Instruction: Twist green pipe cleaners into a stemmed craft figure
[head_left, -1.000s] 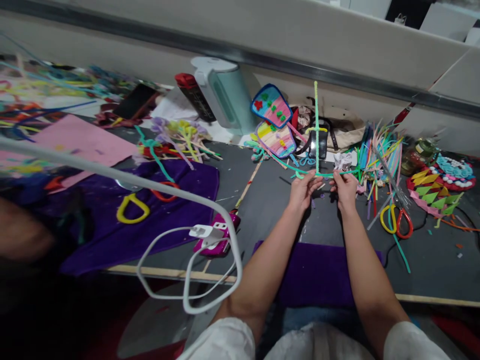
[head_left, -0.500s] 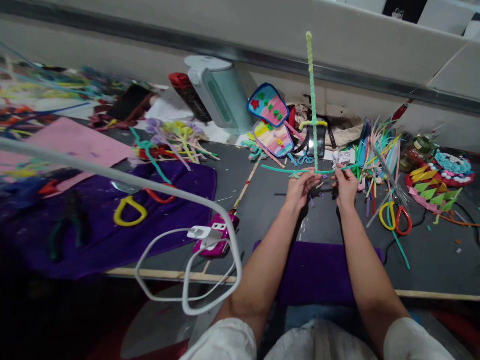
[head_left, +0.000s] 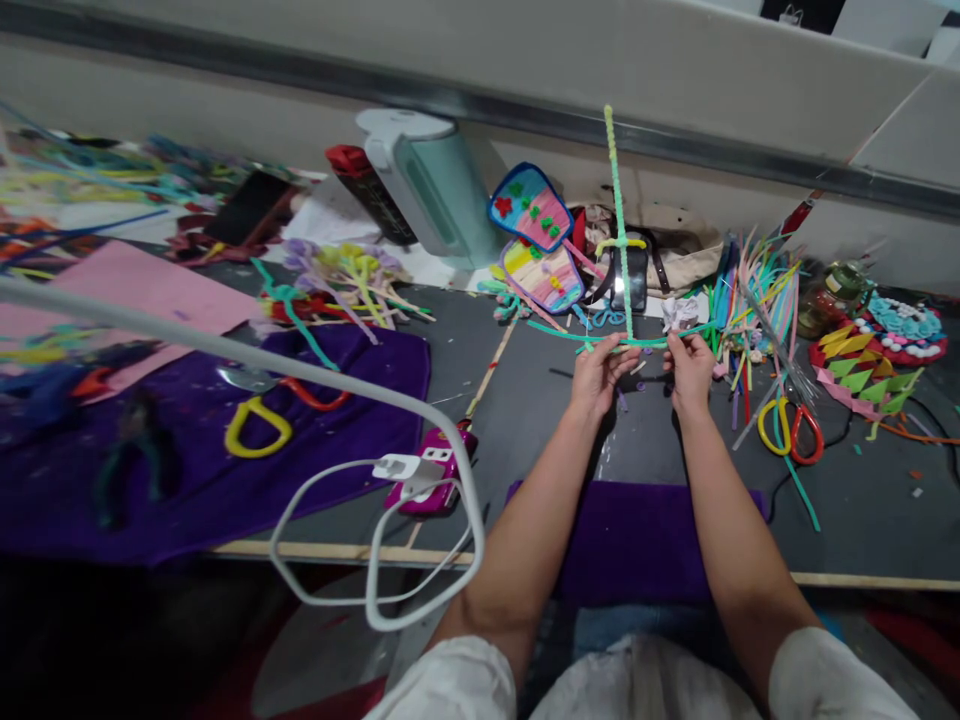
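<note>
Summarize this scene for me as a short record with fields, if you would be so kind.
Left hand: pinches a green strip
Right hand: holds the same strip, farther right
Upright stem: yellow-tipped, with a yellow crosspiece; lower end at the strip, beside the left hand
Behind: beige bag, pale teal kettle
Off to the left: magenta socket block
Off to the right: bundle of colourful strips

Upright stem (head_left: 617,200) fuzzy, matt; purple cloth (head_left: 630,545) matt; kettle (head_left: 459,190) smooth plastic
</note>
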